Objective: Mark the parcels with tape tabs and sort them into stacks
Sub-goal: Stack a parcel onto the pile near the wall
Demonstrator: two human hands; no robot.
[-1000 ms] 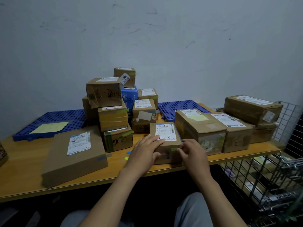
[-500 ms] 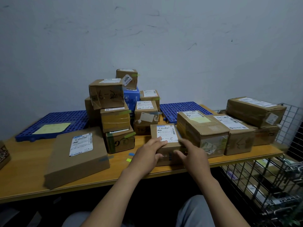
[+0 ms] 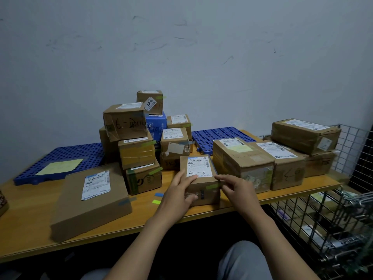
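Observation:
A small cardboard parcel [image 3: 198, 172] with "4-3" written on its label stands near the front edge of the wooden table [image 3: 24, 229]. My left hand [image 3: 177, 197] grips its left front corner, fingers on top and thumb on the front face. My right hand [image 3: 236, 188] touches the parcel's right front edge, its fingertips at a green tape tab [image 3: 212, 186] stuck on that corner. Two loose tabs, one blue [image 3: 159, 194] and one yellow-green [image 3: 156, 202], lie on the table just left of my left hand.
A flat wide parcel [image 3: 90, 201] lies at front left. Behind it rises a stack of several boxes [image 3: 137, 142]. Larger parcels [image 3: 242, 158] crowd the right side. Blue plastic pallets [image 3: 66, 154] line the wall. A wire cart [image 3: 333, 229] stands at right below the table.
My left hand slid from the label top to the parcel's left corner, uncovering the "4-3" writing. My right hand shifted to the green tab on the right front edge.

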